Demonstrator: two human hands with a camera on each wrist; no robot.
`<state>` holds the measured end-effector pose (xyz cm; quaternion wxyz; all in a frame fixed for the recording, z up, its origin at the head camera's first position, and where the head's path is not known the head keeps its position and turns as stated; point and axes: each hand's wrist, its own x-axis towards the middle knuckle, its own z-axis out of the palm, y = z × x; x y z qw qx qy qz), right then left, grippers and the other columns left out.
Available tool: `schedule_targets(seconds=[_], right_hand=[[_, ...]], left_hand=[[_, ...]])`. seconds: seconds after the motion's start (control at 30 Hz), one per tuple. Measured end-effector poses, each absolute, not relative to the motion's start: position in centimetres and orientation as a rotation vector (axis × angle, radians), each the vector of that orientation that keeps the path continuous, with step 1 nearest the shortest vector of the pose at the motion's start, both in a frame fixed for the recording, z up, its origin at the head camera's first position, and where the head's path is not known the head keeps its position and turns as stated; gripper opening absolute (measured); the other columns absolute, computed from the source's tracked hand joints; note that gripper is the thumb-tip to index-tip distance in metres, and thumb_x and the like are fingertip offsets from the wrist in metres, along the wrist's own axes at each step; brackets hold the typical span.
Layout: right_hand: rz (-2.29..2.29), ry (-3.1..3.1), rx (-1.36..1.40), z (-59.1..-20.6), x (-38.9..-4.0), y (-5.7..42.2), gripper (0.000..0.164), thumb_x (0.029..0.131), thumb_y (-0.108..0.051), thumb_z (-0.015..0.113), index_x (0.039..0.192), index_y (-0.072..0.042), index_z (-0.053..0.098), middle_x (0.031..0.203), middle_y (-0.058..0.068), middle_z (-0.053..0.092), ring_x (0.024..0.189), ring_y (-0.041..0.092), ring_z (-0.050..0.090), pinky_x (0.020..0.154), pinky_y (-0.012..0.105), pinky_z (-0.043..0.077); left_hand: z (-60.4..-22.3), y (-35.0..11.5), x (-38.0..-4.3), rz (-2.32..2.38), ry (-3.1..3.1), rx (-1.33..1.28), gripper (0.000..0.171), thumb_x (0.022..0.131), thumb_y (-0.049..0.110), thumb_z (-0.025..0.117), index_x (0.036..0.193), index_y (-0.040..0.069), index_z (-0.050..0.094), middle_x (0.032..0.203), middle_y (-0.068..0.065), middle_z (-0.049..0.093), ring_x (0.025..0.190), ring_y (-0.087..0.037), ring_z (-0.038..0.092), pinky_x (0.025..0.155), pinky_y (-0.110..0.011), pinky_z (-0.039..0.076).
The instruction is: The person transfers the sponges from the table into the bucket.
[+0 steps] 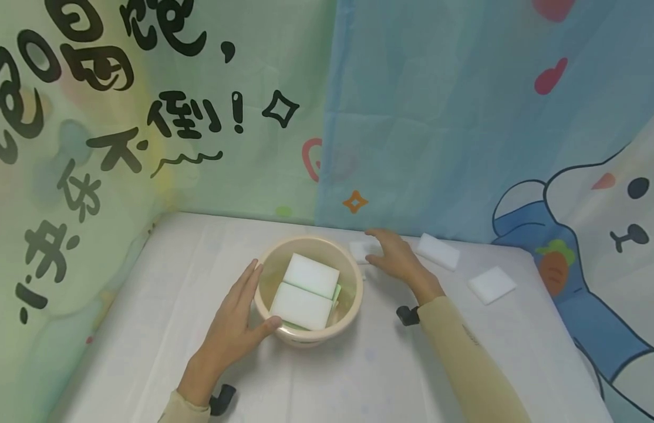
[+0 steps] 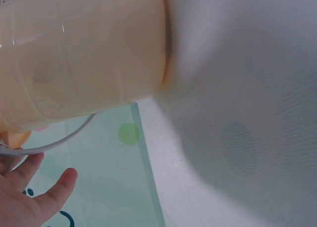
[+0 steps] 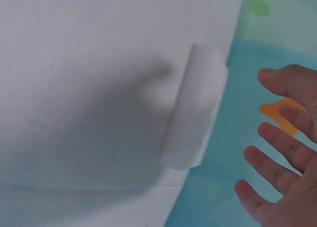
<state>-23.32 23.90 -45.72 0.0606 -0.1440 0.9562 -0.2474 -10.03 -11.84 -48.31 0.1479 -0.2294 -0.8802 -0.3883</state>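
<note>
In the head view a cream bucket stands on the white-covered table. Inside lie two white sponge-like blocks, side by side, with green edges showing beneath them. My left hand rests against the bucket's left side, fingers straight and thumb at the near rim. In the left wrist view its spread fingers are beside the bucket's thin white handle. My right hand reaches over a white block behind the bucket's right side. The right wrist view shows that block apart from the spread fingers.
Two more white blocks lie to the right, one near the table's back edge and another farther right. A printed cloth backdrop hangs directly behind the table.
</note>
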Motion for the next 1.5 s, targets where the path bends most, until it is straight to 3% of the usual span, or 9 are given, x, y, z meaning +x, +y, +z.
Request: schedule_targets(seconds=[0.5, 0.73, 1.1, 1.5], right_hand=[[-0.615, 2.802, -0.425, -47.9, -25.9, 23.3, 0.072, 0.087, -0.010, 0.077, 0.149, 0.000, 0.042, 0.152, 0.024, 0.039, 0.140, 0.047, 0.032, 0.110, 0.068, 0.026], [-0.563, 2.814, -0.398, -49.0, -26.4, 23.4, 0.072, 0.083, -0.005, 0.074, 0.148, -0.001, 0.044, 0.151, 0.024, 0.042, 0.139, 0.048, 0.030, 0.110, 0.069, 0.022], [-0.456, 2.846, -0.415, -49.2, -26.6, 23.4, 0.069, 0.087, -0.012, 0.074, 0.148, -0.003, 0.044, 0.150, 0.023, 0.043, 0.138, 0.047, 0.033, 0.108, 0.070, 0.024], [-0.425, 2.946, -0.472, -46.2, -24.4, 24.4, 0.069, 0.089, -0.020, 0.075, 0.147, 0.000, 0.044, 0.145, 0.026, 0.047, 0.131, 0.047, 0.043, 0.101, 0.069, 0.034]], left_hand=[[-48.4, -12.1, -10.1, -1.123, -2.533, -0.657, 0.095, 0.093, 0.074, 0.045, 0.161, 0.013, 0.021, 0.164, -0.011, 0.021, 0.147, -0.034, 0.027, 0.111, -0.060, 0.031], [-48.5, -12.0, -10.1, -1.127, -2.533, -0.657, 0.095, 0.092, 0.075, 0.044, 0.161, 0.014, 0.020, 0.165, -0.010, 0.020, 0.146, -0.034, 0.027, 0.111, -0.060, 0.031], [-48.6, -12.0, -10.2, -1.109, -2.529, -0.655, 0.096, 0.092, 0.076, 0.043, 0.161, 0.014, 0.020, 0.164, -0.010, 0.021, 0.146, -0.033, 0.027, 0.111, -0.059, 0.032], [-48.3, -12.0, -10.0, -1.113, -2.548, -0.651, 0.095, 0.092, 0.076, 0.044, 0.161, 0.014, 0.020, 0.165, -0.007, 0.019, 0.147, -0.032, 0.026, 0.112, -0.058, 0.031]])
